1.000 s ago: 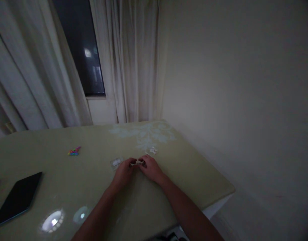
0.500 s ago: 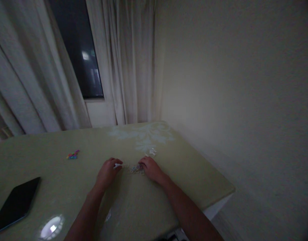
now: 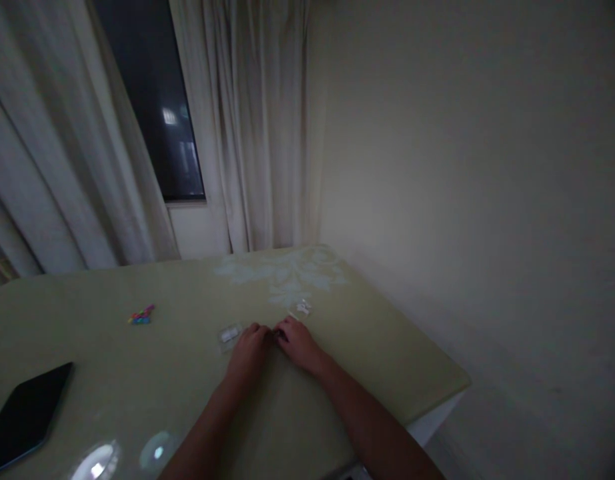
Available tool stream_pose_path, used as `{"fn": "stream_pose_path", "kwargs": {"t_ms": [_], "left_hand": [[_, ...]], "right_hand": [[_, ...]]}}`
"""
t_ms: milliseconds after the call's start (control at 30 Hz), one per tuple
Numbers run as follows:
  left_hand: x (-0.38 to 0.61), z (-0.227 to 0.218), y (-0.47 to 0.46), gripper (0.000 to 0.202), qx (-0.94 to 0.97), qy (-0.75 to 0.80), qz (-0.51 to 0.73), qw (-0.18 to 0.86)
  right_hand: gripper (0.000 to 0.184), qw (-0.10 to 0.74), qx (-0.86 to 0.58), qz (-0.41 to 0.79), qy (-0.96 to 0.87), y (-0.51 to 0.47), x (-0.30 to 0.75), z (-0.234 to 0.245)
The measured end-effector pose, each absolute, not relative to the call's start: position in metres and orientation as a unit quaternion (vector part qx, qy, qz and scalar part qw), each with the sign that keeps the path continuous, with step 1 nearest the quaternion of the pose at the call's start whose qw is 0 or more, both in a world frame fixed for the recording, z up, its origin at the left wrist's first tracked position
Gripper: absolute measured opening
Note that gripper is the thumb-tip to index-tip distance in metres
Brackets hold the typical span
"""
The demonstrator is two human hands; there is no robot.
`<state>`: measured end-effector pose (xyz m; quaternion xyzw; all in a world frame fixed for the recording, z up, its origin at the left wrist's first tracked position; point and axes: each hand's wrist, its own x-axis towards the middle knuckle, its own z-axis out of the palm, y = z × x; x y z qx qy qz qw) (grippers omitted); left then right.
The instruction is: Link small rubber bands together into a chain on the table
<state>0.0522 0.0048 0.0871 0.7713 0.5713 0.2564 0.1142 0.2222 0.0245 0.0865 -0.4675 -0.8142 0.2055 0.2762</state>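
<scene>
My left hand (image 3: 251,347) rests on the table with its fingertips closed and curled inward, close against my right hand. My right hand (image 3: 296,343) pinches at the same spot, and something small and dark (image 3: 279,333) shows at its fingertips. Both hands cover the place where the small pale rings lay, so what either one grips cannot be made out. Just left of my left hand lies a small clear packet (image 3: 230,335) with a white patch. A few small white pieces (image 3: 303,307) lie beyond my right hand.
A little pile of multicoloured pieces (image 3: 141,315) lies to the left on the green-covered table (image 3: 187,387). A black tablet-like slab (image 3: 30,417) sits at the left front. Curtains (image 3: 267,133) hang behind, and a wall (image 3: 437,167) rises on the right.
My left hand has let go of the clear packet with the white patch and moved right, up to my right hand. The small rings between the hands are now hidden.
</scene>
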Motion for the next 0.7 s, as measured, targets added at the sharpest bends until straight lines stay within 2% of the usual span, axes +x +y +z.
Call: {"fn": "stream_pose_path", "kwargs": {"t_ms": [267, 433, 533, 633, 700], "left_hand": [[0.033, 0.086, 0.010, 0.030, 0.726, 0.588, 0.324, 0.149], [-0.002, 0.094, 0.012, 0.035, 0.698, 0.626, 0.331, 0.103], [-0.015, 0.094, 0.011, 0.035, 0.693, 0.647, 0.310, 0.067], [-0.018, 0.091, 0.011, 0.034, 0.703, 0.648, 0.287, 0.064], [-0.018, 0.090, 0.012, 0.034, 0.715, 0.636, 0.278, 0.080]], "right_hand": [[0.025, 0.336, -0.459, 0.219, -0.793, 0.027, 0.226, 0.087], [0.027, 0.368, -0.454, 0.239, -0.775, 0.030, 0.236, 0.089], [0.028, 0.364, -0.456, 0.240, -0.776, 0.030, 0.236, 0.087], [0.048, 0.340, -0.432, 0.209, -0.809, 0.028, 0.227, 0.085], [0.049, 0.307, -0.410, 0.180, -0.840, 0.027, 0.220, 0.084]]}}
